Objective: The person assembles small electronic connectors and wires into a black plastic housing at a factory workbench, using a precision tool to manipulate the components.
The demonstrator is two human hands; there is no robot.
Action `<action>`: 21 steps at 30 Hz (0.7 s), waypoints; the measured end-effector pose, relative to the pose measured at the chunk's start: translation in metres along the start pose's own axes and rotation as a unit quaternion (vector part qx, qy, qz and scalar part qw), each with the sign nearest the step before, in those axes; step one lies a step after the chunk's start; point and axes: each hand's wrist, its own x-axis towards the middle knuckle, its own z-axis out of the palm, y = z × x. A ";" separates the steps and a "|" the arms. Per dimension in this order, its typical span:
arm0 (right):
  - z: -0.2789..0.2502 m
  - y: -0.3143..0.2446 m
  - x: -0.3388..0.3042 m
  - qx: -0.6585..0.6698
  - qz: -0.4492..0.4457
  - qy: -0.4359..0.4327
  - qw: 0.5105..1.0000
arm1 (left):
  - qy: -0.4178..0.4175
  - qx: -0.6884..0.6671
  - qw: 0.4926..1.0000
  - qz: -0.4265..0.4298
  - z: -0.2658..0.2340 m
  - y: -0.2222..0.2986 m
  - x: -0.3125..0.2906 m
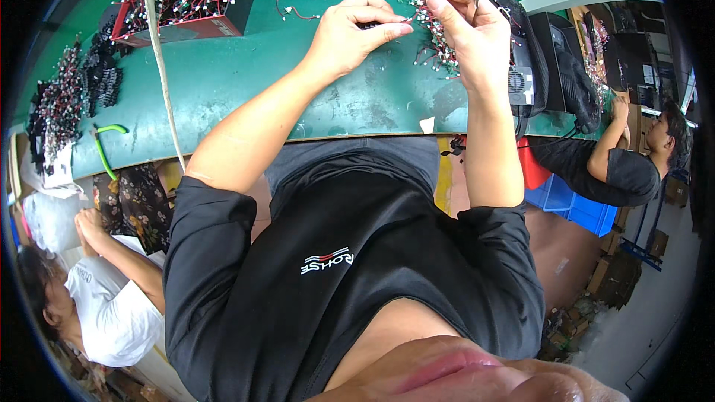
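Over the green workbench [298, 78], my left hand [339, 41] is closed, thumb against fingertips. A red wire [409, 19] comes out at the pinch, and a small dark part [368, 25] shows between the fingers. My right hand [482, 45] is also closed, thumb and index finger meeting at a small wire end too fine to make out. A slim dark tool [477, 0], tweezers-like, sticks up between its fingers. Just left of that hand, and partly behind it, lies a pile of wires with small white connectors [439, 48].
A red box [216, 27] heaped with wired connectors stands far left; loose wires [298, 15] lie beside it. More wire bundles [56, 108] and a green-handled tool [104, 150] are at left. A black machine [525, 78] stands right. Co-workers sit at left [112, 305] and right [618, 164].
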 end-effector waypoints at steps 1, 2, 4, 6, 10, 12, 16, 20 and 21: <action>-0.001 0.005 0.000 0.009 -0.010 -0.008 1.000 | 0.000 0.001 1.000 0.003 0.000 0.000 0.000; -0.002 0.008 0.000 0.017 -0.020 -0.016 1.000 | 0.001 0.001 1.000 0.007 0.000 0.000 0.000; -0.004 0.014 -0.001 0.001 -0.021 -0.011 1.000 | 0.003 0.005 1.000 0.008 -0.001 0.001 0.001; -0.003 0.015 -0.001 -0.016 -0.022 -0.006 1.000 | 0.005 0.009 1.000 0.010 -0.002 0.000 0.001; -0.004 0.018 -0.002 -0.019 -0.016 -0.002 1.000 | 0.003 0.004 1.000 0.004 -0.002 0.001 0.001; -0.005 0.023 -0.001 -0.020 -0.022 -0.003 1.000 | -0.001 0.012 1.000 0.009 -0.001 0.004 0.000; -0.005 0.030 -0.002 -0.040 -0.015 -0.006 0.999 | -0.016 -0.001 1.000 0.022 0.000 0.003 -0.002; -0.002 0.037 -0.004 -0.073 -0.013 -0.004 0.997 | -0.024 -0.013 0.999 0.023 0.001 -0.001 -0.002; 0.000 0.035 -0.004 -0.073 -0.014 -0.004 0.997 | -0.024 -0.013 0.999 0.024 0.001 0.001 -0.002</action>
